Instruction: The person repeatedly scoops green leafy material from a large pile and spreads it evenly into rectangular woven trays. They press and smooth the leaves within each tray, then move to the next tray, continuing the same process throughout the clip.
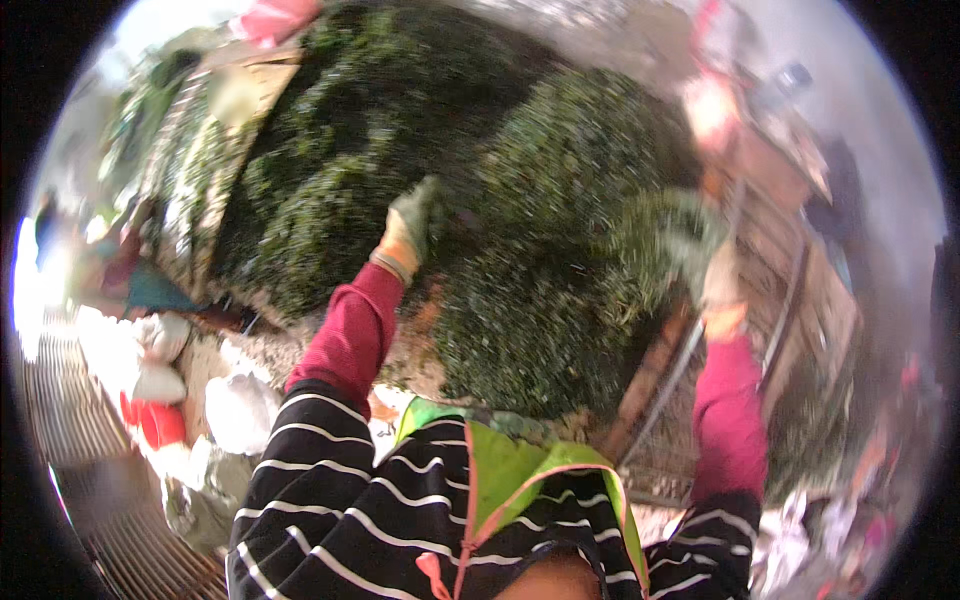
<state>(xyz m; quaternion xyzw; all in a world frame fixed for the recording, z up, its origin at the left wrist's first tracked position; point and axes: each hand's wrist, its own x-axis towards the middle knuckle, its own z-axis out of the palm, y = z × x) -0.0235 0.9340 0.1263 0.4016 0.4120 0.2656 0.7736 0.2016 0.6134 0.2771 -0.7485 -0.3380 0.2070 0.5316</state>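
Observation:
My left hand, in a green and cream work glove, reaches over a large heap of dark green leafy plants near the middle of the view; blur hides whether its fingers grip anything. On the right, my right hand, gloved alike, is at a bunch of thin green stems along the heap's edge. Its fingers are too blurred to make out. Both forearms wear red sleeves below a black and white striped garment.
A metal-framed rack stands at the right beside the heap. Lower left lie white sacks and a red object. Another person is at the far left, near a board with greens.

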